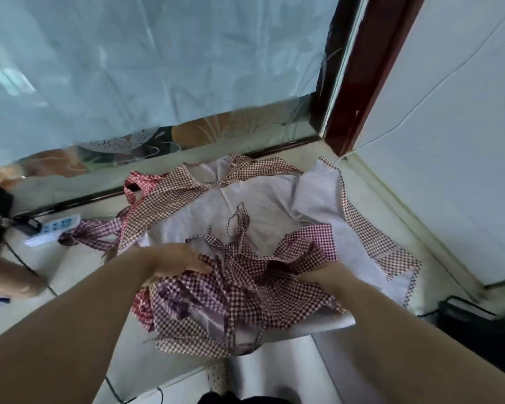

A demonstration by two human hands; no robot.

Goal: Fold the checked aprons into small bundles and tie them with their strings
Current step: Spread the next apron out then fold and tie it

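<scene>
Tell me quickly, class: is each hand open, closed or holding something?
Left hand: open, fingers straight, pressing on the crumpled checked apron.
Right hand: cannot be told; its fingers are hidden in the apron's folds.

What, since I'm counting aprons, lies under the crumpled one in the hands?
A spread apron, pale side up, lies beneath the crumpled apron; red checked cloth peeks out at its left. How far either reaches underneath is covered.

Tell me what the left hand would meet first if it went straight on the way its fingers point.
The left hand points to the right and touches the edge of the crumpled checked apron, so it would probably push into that bunched cloth first. The right hand lies beyond it, though depth is unclear.
</scene>
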